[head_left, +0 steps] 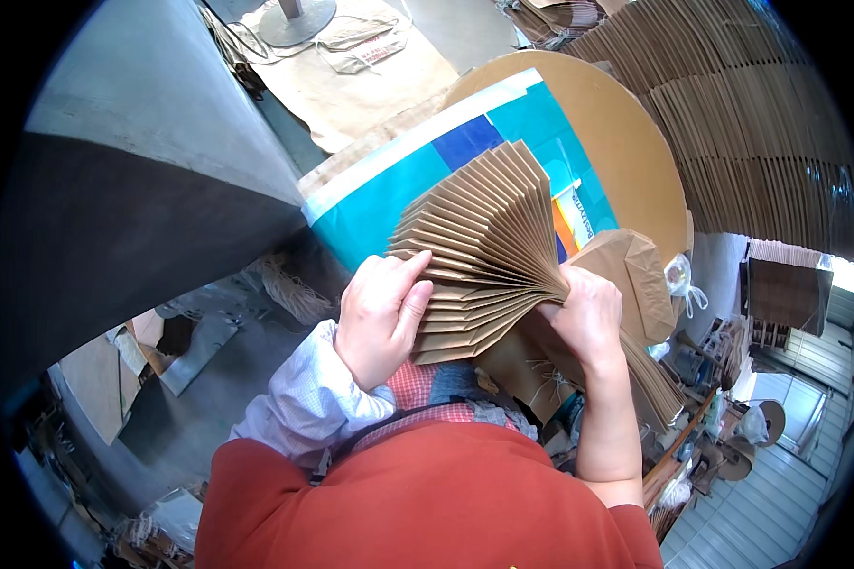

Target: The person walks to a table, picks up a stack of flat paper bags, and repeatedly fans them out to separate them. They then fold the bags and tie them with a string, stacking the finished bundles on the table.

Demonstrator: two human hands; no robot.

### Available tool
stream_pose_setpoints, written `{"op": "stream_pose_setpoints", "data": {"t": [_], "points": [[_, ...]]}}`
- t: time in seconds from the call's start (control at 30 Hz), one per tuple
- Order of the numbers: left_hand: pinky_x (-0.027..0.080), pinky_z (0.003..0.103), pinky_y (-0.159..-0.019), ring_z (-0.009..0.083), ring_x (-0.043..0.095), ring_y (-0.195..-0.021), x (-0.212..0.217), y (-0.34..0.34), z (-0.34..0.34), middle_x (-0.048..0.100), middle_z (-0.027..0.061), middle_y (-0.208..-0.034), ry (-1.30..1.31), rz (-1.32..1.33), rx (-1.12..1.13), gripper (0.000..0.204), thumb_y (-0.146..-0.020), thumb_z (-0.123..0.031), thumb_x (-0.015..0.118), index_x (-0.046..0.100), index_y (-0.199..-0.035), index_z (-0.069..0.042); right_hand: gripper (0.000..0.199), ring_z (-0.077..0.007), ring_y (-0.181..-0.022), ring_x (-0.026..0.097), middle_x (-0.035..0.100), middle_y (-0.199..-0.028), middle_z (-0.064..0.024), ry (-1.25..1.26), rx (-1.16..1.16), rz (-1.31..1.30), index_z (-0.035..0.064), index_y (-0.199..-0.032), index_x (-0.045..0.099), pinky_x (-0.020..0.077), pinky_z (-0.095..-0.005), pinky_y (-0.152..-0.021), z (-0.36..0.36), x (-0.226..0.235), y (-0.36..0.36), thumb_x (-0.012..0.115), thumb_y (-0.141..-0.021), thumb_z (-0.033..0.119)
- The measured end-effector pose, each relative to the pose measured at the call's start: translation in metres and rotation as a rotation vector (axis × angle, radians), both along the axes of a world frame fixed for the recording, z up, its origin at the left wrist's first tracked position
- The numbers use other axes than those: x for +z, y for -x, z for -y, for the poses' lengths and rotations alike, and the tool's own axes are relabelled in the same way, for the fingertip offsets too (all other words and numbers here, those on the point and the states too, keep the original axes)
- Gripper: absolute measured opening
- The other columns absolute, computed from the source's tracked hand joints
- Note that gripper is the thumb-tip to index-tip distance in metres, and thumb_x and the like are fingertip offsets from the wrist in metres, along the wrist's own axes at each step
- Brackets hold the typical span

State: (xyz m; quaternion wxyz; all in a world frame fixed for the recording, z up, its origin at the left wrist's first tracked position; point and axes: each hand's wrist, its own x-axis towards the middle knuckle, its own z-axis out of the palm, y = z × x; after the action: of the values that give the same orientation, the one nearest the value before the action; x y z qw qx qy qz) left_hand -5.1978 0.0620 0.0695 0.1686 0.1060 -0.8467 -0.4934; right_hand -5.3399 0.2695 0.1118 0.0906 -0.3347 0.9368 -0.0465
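A thick stack of brown paper bags [489, 237] is spread like a fan in front of my body, its folded edges splayed to the left and upward. My right hand [586, 308] is closed around the narrow, squeezed part of the stack. Beyond that fist, the rest of the bags [657, 384] hangs toward the lower right. At the left side of the fan, my left hand [378, 318] has bent fingers and thumb against the bag edges; its other fingertips are hidden.
Below the fan, a blue and teal printed sheet [351, 223] covers part of a round tan board [650, 161]. Another brown paper bag [626, 275] lies by my right hand. Tall bundles of brown paper [731, 114] stand at far right. A grey slanted panel [152, 114] rises at left.
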Motion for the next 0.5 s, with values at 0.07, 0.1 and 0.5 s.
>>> {"op": "stream_pose_setpoints", "data": {"t": [0.07,0.1,0.5], "points": [[0.042,0.035,-0.069,0.0268,0.051,-0.074,0.003,0.001,0.0,0.054,0.0122,-0.078,0.036,0.007,-0.011,0.019,-0.085,-0.006,0.056,0.063,-0.099,0.004,0.029,-0.0307,-0.07,0.062,0.062,-0.072,-0.0098,-0.001,-0.002,0.0,0.0068,-0.072,0.057,0.0478,-0.0412,-0.062,-0.001,0.0,0.0,0.08,-0.059,0.02],[0.042,0.035,-0.071,0.0275,0.051,-0.076,0.004,0.002,0.001,0.054,0.0122,-0.079,0.061,-0.018,0.0,0.019,-0.085,-0.006,0.057,0.064,-0.098,0.004,0.029,-0.0308,-0.07,0.061,0.062,-0.071,-0.0098,0.0,0.0,0.001,0.0067,-0.072,0.057,0.0477,-0.0411,-0.062,-0.001,0.0,0.0,0.08,-0.059,0.019],[0.044,0.038,-0.075,0.0306,0.054,-0.082,0.002,0.018,0.009,0.06,0.0142,-0.091,0.031,-0.045,0.007,0.009,-0.084,-0.006,0.057,0.06,-0.086,0.001,0.027,-0.03,-0.07,0.061,0.06,-0.07,-0.0096,0.017,0.003,0.016,0.007,-0.071,0.055,0.0474,-0.0407,-0.062,0.001,0.001,0.002,0.078,-0.06,0.017]]}}
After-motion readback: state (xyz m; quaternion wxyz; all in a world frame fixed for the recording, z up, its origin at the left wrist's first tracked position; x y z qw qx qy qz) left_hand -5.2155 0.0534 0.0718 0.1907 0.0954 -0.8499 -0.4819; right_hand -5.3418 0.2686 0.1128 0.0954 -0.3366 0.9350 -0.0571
